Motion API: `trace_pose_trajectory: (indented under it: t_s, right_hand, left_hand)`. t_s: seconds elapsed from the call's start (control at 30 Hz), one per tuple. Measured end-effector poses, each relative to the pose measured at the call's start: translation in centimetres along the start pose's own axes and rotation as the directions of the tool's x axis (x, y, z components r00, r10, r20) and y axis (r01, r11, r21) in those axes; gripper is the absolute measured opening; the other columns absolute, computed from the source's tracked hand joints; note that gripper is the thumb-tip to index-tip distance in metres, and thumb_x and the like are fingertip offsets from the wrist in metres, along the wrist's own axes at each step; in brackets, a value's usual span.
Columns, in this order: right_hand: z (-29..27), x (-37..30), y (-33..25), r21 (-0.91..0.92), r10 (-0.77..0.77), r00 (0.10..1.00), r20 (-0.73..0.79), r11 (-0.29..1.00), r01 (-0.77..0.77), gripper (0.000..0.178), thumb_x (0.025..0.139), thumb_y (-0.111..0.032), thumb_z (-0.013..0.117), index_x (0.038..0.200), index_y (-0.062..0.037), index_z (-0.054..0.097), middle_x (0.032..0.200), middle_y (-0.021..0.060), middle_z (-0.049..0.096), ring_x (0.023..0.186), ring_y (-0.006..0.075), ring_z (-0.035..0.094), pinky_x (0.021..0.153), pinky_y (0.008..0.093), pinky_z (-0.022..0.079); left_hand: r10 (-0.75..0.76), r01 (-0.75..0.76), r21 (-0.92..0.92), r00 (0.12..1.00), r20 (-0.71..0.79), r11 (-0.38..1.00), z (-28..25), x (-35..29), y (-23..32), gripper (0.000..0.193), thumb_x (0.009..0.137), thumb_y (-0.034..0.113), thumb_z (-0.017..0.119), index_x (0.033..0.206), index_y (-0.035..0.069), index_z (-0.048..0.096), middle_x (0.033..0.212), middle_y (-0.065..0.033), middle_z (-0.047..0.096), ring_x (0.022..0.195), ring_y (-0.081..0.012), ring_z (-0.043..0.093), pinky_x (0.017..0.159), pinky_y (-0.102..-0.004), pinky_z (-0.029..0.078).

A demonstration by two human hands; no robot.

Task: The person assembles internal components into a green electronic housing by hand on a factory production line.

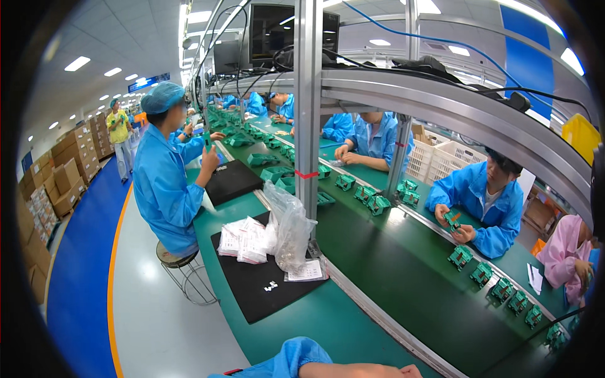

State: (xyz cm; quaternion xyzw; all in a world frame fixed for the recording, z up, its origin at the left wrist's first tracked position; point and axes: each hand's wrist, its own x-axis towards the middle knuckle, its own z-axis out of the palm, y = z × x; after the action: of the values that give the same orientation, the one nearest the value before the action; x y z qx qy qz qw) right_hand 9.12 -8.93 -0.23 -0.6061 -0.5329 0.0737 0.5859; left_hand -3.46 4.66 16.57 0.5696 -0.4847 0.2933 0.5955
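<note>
Lying along the lower edge of the head view, one bare forearm (pixel 346 371) comes out of a blue sleeve (pixel 283 360) and points to the right. It seems to be the left arm. The left hand (pixel 411 372) is cut by the edge, so I cannot tell whether it is clenched, released or grasping something. The right hand is not visible. Ahead of the forearm, on the green counter (pixel 321 324), lies a black mat (pixel 252 307). On it are a few white parts (pixel 271 286), loose in a small group, and behind them a clear bag (pixel 291 220) and flat packets (pixel 252 242). Of these, the white parts are nearest to the left hand, but well apart from it. Green units (pixel 460 257) stand in a row along the far side of the belt (pixel 391 271).

As I judge, the step in hand is some work close to the body, while the white parts lie untouched. Taking one would call for a reach forward and to the left, then a fine pinch, without pushing the bag.
</note>
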Motion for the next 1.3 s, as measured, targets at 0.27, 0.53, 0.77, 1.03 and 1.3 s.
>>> trace_pose_trajectory:
  t_s: [0.27,0.53,0.77,1.03,1.3]
  right_hand:
    - [-0.1,0.0,-0.9,-0.146,-0.126,0.984,0.123,0.979,0.143,0.011,0.060,0.008,0.046,0.060,-0.0031,0.050,0.069,0.0106,0.048,0.058,0.0212,0.049,0.050,0.0272,0.039]
    - [-0.4,-0.3,-0.3,0.119,0.209,0.974,-0.088,0.973,-0.198,0.014,0.068,0.010,0.052,0.069,-0.0035,0.050,0.076,0.0063,0.051,0.059,0.0103,0.046,0.050,0.0209,0.037]
    - [-0.6,-0.2,1.2,0.473,0.416,0.841,-0.346,0.852,-0.227,0.017,0.074,0.006,0.053,0.083,-0.0043,0.043,0.079,0.0033,0.048,0.061,0.0063,0.041,0.053,0.0182,0.036]
    - [-0.8,0.9,0.1,-0.444,0.217,0.962,0.167,0.888,-0.123,0.007,0.072,-0.001,0.052,0.078,-0.0047,0.049,0.074,0.0114,0.050,0.066,0.0254,0.050,0.056,0.0305,0.040]
    - [-0.2,1.1,-0.2,-0.392,0.135,0.961,0.243,0.919,-0.030,0.006,0.069,0.000,0.052,0.073,-0.0048,0.052,0.070,0.0109,0.050,0.061,0.0267,0.050,0.053,0.0324,0.040]
  left_hand:
    - [0.284,-0.184,-0.473,0.947,0.149,0.861,-0.7,0.1,0.0,0.034,0.078,0.010,0.055,0.048,0.009,0.039,0.054,-0.0012,0.043,0.045,-0.0173,0.034,0.040,-0.0266,0.030]
    - [0.281,-0.152,-0.463,0.933,0.224,0.873,-0.1,0.6,-0.3,0.032,0.080,0.009,0.051,0.050,0.007,0.039,0.055,-0.0043,0.040,0.045,-0.0191,0.033,0.041,-0.0297,0.030]
    - [0.264,-0.148,-0.426,0.938,0.227,0.893,0.1,0.6,-0.3,0.030,0.083,0.011,0.046,0.054,0.006,0.042,0.055,-0.0060,0.040,0.046,-0.0217,0.034,0.042,-0.0320,0.029]
    - [0.165,-0.009,-0.207,0.643,0.748,0.978,-1.5,2.6,0.5,0.029,0.083,0.011,0.043,0.054,0.007,0.044,0.052,-0.0071,0.039,0.045,-0.0237,0.032,0.042,-0.0334,0.027]
    - [0.283,-0.136,-0.374,0.883,0.374,0.918,-0.5,1.4,0.5,0.027,0.080,0.010,0.045,0.052,0.007,0.042,0.050,-0.0072,0.037,0.045,-0.0239,0.035,0.041,-0.0331,0.027]
